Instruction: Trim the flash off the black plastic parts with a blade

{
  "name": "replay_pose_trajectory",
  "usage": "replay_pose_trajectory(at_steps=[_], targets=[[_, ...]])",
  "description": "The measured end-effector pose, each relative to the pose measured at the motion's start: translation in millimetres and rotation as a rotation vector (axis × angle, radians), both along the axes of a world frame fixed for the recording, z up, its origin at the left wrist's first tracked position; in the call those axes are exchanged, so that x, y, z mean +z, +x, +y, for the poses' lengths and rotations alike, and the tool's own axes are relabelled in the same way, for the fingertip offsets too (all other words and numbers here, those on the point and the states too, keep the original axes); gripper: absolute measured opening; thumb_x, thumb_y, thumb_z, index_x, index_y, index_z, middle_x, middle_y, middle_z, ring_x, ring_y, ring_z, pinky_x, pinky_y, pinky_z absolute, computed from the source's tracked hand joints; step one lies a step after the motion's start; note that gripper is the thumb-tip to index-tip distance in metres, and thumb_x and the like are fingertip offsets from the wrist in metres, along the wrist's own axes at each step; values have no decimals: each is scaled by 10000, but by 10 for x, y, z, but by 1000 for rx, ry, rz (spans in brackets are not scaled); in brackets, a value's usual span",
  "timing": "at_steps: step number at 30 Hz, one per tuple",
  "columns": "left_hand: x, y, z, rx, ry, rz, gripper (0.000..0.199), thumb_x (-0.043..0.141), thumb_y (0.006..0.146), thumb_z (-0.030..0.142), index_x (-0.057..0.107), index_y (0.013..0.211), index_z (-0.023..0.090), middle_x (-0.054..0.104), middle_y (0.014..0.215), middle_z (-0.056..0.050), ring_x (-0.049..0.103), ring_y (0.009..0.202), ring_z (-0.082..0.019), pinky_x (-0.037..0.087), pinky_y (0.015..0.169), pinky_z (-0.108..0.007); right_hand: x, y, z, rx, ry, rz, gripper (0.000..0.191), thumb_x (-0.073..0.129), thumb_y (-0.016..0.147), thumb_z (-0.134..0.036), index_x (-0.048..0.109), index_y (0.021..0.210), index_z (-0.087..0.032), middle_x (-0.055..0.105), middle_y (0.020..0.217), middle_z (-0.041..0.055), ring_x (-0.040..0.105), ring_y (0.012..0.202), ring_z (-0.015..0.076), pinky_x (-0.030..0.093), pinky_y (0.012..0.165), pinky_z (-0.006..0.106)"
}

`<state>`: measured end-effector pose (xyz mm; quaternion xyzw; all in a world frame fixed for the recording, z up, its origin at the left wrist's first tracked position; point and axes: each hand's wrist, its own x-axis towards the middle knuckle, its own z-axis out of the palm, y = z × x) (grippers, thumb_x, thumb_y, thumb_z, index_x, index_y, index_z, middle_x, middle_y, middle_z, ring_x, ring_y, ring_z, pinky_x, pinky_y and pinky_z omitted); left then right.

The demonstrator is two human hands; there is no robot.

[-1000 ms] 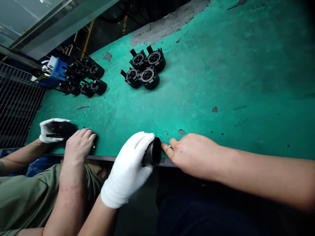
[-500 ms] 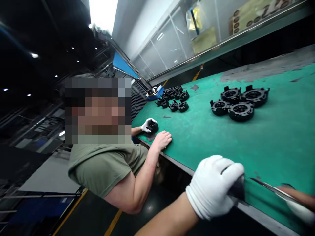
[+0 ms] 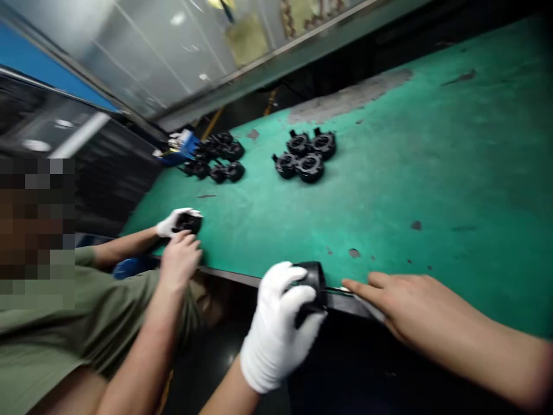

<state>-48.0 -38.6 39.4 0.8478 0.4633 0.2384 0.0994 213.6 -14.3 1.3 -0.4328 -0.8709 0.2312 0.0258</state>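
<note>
My left hand point(image 3: 280, 325), in a white glove, grips a black round plastic part point(image 3: 317, 282) at the bench's front edge. Its fingers wrap the near side of the part, which is held tilted with its open side partly hidden. My bare right hand point(image 3: 406, 297) is closed on a slim pointed metal tool point(image 3: 374, 310), its index finger stretched along it. The thin tip points left and reaches the part's right side; whether it touches is blurred. Most of the tool is hidden under the fingers.
Several black round parts point(image 3: 309, 167) stand grouped on the green bench point(image 3: 380, 213), with more point(image 3: 231, 150) farther left beside a blue bin point(image 3: 184, 147). At the left, a co-worker's gloved hand point(image 3: 170, 223) holds a similar part, the bare hand point(image 3: 181, 259) close against it.
The view has swung right and down. My right hand has come fully into view, and the tool's tip is now at the part. The co-worker's bare hand has moved to their part.
</note>
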Motion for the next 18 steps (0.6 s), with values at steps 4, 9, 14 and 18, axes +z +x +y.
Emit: replay_pose_trajectory(at_steps=[4, 9, 14, 18], targets=[[-18, 10, 159, -27, -69, 86, 748, 726, 783, 76, 384, 1436, 204, 492, 1280, -137, 420, 1371, -312, 389, 1168, -580, 178, 41, 128, -11, -9, -79, 612, 478, 852, -80, 551, 1406, -329, 682, 862, 12, 680, 664, 225, 243, 495, 309], [-13, 26, 243, -15, -101, 145, 716, 760, 786, 112, 445, 1424, 193, 446, 1370, -161, 413, 1391, -320, 424, 1159, -527, 282, 28, 202, -1, 0, -40, 607, 500, 837, -89, 552, 1414, -273, 705, 891, 33, 678, 643, 221, 285, 477, 305], [-60, -45, 245, -83, -172, 65, 756, 750, 773, 33, 430, 1437, 198, 446, 1482, -174, 429, 1407, -341, 428, 1148, -573, 320, -142, 280, 71, -30, 15, 528, 517, 861, -99, 595, 1367, -228, 709, 852, 59, 686, 627, 220, 374, 483, 289], [-117, -81, 216, -98, -133, 31, 789, 741, 757, 0, 435, 1445, 236, 481, 1456, -154, 459, 1387, -343, 449, 1120, -606, 310, -240, 292, 107, -32, 21, 450, 530, 872, -95, 630, 1305, -166, 708, 825, 88, 679, 613, 203, 406, 495, 275]])
